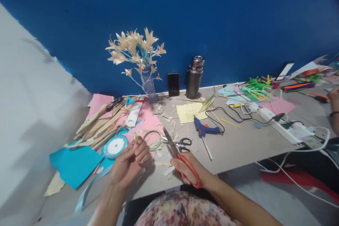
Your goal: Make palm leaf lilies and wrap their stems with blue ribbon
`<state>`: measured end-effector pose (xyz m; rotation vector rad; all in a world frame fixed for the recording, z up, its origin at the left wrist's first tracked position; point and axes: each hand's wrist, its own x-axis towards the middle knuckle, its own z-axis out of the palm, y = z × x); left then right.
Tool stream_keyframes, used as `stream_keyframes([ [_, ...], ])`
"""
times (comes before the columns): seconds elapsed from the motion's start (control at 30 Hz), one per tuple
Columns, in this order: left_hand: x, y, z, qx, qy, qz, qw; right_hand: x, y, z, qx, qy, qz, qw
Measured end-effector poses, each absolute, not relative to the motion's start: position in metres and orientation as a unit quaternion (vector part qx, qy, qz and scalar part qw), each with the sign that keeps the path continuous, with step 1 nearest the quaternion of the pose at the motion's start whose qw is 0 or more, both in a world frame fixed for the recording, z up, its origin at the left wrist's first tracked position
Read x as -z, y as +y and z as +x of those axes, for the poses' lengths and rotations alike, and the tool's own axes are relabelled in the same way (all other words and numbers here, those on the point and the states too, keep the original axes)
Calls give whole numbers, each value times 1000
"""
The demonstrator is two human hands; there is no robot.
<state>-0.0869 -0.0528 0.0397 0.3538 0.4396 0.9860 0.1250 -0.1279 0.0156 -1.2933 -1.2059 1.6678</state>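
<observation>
My left hand is closed in a pinch around a small pale flower, whose petals stick up above the fingertips. In my right hand is a pair of red-handled scissors, blades together and pointing up and away. Between the hands lie a roll of tape and a second, black-handled pair of scissors. A spool of light blue ribbon sits just left of my left hand. Beyond my right hand rests a blue glue gun with a glue stick near it.
Pale flowers stand in a clear vase by the blue wall, near a phone and a thermos. Dried husks and blue paper lie left. A power strip with cords is right; another person's hand shows far right.
</observation>
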Motion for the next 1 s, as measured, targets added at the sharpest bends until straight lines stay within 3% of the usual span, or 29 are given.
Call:
stream_keyframes([
  [0.17,-44,-57,-97,-508,203,132,827,-9,-129,145,-613,-518,-518,295],
  [0.33,-41,-55,-102,-510,205,116,827,-23,-128,224,-319,-524,-740,276],
  [0.43,-36,-51,-96,-497,216,129,831,-28,-128,284,-103,-442,-881,133],
  [0.53,-35,-48,-80,-462,233,183,836,-19,-127,335,-58,-420,-906,12],
  [0.6,-38,-47,-68,-447,239,214,835,-6,-125,358,-63,-443,-894,-16],
  [0.73,-46,-45,-46,-450,224,231,833,6,-126,363,-37,-490,-870,37],
  [0.9,-47,-47,-25,-411,207,242,854,-27,-125,272,90,-626,-696,340],
  [1.0,-48,-49,-14,-386,193,245,868,-48,-111,204,53,-756,-526,385],
])
